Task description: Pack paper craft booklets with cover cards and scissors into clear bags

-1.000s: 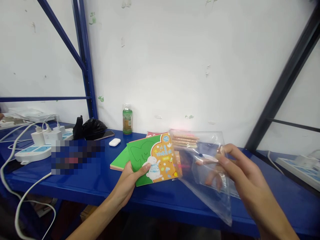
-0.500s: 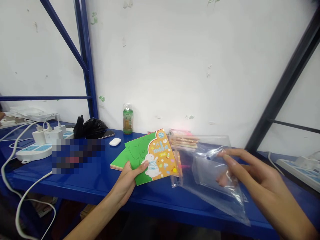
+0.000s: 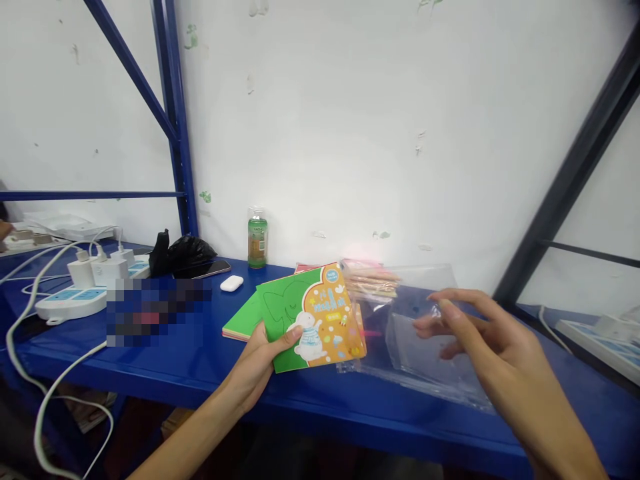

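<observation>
Booklet (image 3: 323,310), above blue table (image 3: 200,363); white wall (image 3: 325,120), scuffed

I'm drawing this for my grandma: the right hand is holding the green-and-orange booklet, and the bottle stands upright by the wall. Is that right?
Not quite: the head view shows the left hand, not the right hand, holding the green-and-orange booklet. The bottle does stand upright by the wall.

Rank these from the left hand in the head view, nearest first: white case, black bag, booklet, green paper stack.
1. Booklet: gripped in the left hand.
2. Green paper stack: just beyond the hand, slightly left.
3. White case: past the stack, left.
4. Black bag: farther back, leftmost.
</observation>
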A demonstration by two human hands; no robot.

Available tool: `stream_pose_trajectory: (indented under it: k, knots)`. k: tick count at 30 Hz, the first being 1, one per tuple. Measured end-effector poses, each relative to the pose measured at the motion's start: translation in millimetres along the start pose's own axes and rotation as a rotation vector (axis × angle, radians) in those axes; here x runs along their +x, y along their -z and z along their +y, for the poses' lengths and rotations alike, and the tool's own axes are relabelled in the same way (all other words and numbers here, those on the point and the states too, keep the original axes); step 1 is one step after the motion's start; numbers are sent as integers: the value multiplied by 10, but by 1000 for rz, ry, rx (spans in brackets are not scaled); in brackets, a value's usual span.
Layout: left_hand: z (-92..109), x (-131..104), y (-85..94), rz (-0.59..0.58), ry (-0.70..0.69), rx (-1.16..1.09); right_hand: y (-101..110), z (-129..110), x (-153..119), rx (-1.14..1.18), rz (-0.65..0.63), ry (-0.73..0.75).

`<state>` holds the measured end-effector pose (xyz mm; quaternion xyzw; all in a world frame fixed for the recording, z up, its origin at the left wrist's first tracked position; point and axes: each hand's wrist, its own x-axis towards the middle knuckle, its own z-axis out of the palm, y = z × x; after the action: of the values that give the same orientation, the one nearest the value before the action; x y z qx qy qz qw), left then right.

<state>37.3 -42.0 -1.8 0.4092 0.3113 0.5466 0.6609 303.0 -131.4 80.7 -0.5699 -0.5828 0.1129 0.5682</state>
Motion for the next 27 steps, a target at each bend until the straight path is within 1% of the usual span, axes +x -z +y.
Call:
stream_pose_trajectory:
  k: [2,5,12,19,22,25,27]
  knots:
    - [-1,-1,-3,-10,1,12,-2,-3,-12,32,56,18]
    - [-2,0,-1,-29,-1,29,-17,-18,-23,74,92,43]
    - [-3,-8,18,-59,7,62,-87,-1,-7,101,6,37]
    - [-14,-13,32,-84,22,101,-68,37,30,77,38,-10]
    - [-17,-22,40,-90,8,117,-61,81,57,57,-7,-28]
    - [-22,-26,41,-124,-25,133,-94,122,66,41,-117,-44]
    - [-26,-24,33,-120,-42,142,-127,133,58,-3,-183,-50]
